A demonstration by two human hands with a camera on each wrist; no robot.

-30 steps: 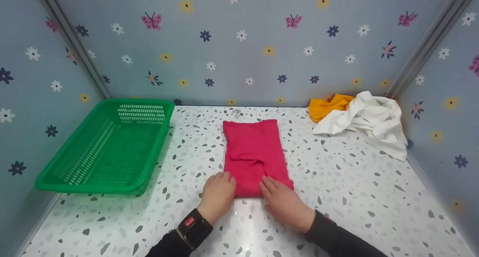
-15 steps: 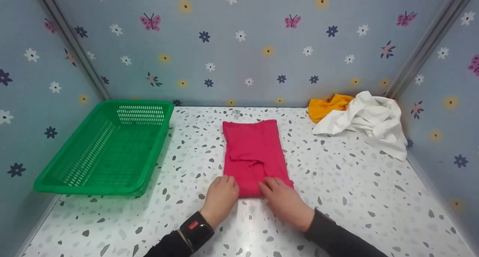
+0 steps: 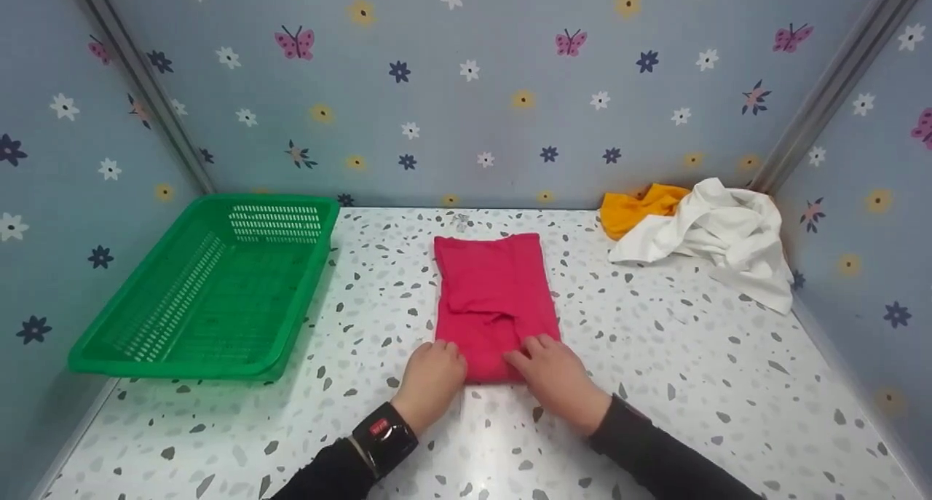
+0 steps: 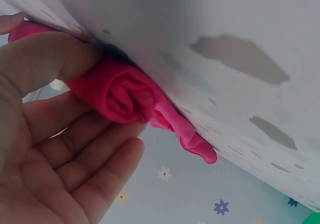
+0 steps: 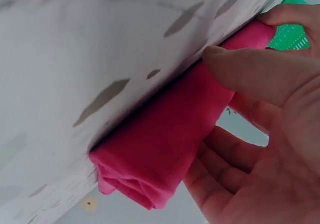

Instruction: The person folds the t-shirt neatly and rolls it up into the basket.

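A pink garment (image 3: 484, 274), folded into a long rectangle, lies flat on the speckled table with its near end rolled up. My left hand (image 3: 429, 383) grips the left end of that roll. In the left wrist view its thumb and fingers sit around the pink roll (image 4: 125, 97), whose spiral end shows. Toward the right end, my right hand (image 3: 564, 380) holds the same roll. The right wrist view shows the thumb on the near side of the pink roll (image 5: 155, 134) and the fingers on the far side.
On the left stands a green plastic basket (image 3: 306, 289) with slotted walls. A crumpled white cloth (image 3: 721, 223) and an orange cloth (image 3: 633, 209) lie at the back right. Flower-patterned panels (image 3: 466, 121) enclose the white speckled table (image 3: 655, 340).
My left hand has shifted slightly right along the roll. My right hand has moved slightly right and away from me, covering the roll's right corner that showed before.
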